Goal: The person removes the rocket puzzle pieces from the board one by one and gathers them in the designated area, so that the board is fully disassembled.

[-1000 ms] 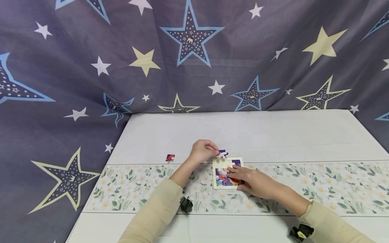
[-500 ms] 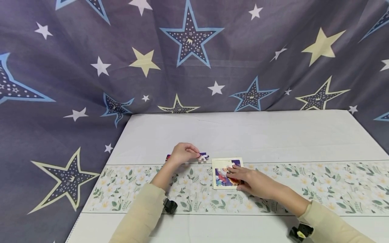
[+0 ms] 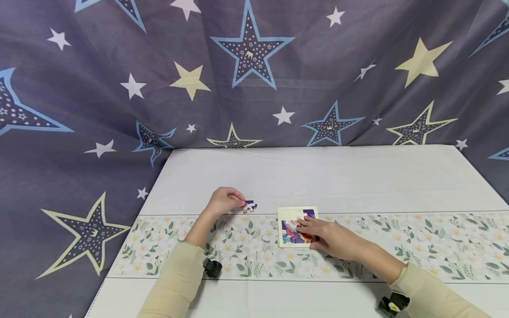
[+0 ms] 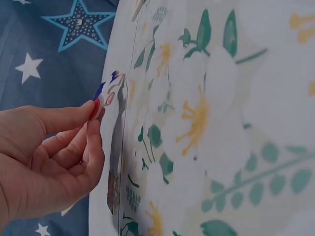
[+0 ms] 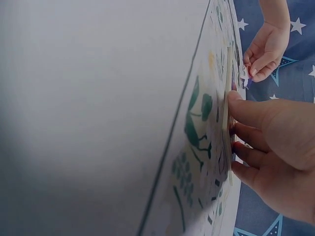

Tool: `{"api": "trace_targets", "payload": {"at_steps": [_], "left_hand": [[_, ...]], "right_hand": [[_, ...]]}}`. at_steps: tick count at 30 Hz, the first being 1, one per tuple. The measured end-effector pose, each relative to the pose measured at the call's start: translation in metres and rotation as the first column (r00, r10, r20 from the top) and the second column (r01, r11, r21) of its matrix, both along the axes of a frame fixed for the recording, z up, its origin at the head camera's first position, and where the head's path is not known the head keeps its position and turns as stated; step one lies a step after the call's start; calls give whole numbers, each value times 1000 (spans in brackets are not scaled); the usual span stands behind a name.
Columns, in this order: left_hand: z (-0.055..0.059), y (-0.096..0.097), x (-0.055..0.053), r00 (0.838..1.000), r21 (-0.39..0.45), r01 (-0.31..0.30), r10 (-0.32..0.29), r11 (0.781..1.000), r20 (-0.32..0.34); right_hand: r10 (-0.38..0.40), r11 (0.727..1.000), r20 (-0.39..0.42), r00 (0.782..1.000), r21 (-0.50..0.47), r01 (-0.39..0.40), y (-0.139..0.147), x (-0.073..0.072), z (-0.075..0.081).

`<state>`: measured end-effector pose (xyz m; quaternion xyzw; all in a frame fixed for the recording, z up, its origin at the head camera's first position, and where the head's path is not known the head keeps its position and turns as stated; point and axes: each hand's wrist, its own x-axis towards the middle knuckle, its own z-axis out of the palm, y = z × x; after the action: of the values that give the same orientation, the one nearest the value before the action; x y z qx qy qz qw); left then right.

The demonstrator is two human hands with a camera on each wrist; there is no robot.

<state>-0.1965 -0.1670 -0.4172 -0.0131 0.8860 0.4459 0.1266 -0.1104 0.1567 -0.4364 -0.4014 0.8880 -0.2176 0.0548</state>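
Note:
My left hand (image 3: 224, 201) pinches a purple-and-white jigsaw piece (image 3: 249, 206) between thumb and index finger, held left of the puzzle board. In the left wrist view the piece (image 4: 109, 93) shows its knobbed edge and a bit of red by the thumb. The puzzle board (image 3: 280, 240) has a cream frame, a colourful picture across its lower and right parts, and a bare upper left area. My right hand (image 3: 333, 237) rests on its right side, fingers extended over the picture and thumb at the edge. A second jigsaw piece (image 4: 112, 192) lies below my left hand; in the head view that hand hides it.
The white table (image 3: 318, 176) carries a floral band (image 3: 171, 247) across its middle. Behind and to the left hangs a dark star-patterned cloth (image 3: 159, 57). Each wrist wears a black camera, one of them the left wrist camera (image 3: 212, 267).
My left hand has moved left, away from the board's upper edge, carrying the purple-and-white jigsaw piece, and now covers the red piece on the table. The right hand and board have stayed put.

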Motion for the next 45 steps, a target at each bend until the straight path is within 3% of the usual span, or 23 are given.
{"api": "trace_targets", "payload": {"at_steps": [9, 21, 45], "left_hand": [[2, -2, 0, 998, -134, 7, -15, 991, -56], [-1, 0, 2, 996, -223, -22, 1, 975, -93], [3, 3, 2, 995, -245, -16, -10, 969, -103]], "right_hand": [[1, 1000, -2, 1000, 0, -1, -1, 0, 0], [3, 1000, -20, 1000, -4, -4, 0, 0, -3], [-4, 1000, -49, 999, 24, 6, 0, 2, 0]]}}
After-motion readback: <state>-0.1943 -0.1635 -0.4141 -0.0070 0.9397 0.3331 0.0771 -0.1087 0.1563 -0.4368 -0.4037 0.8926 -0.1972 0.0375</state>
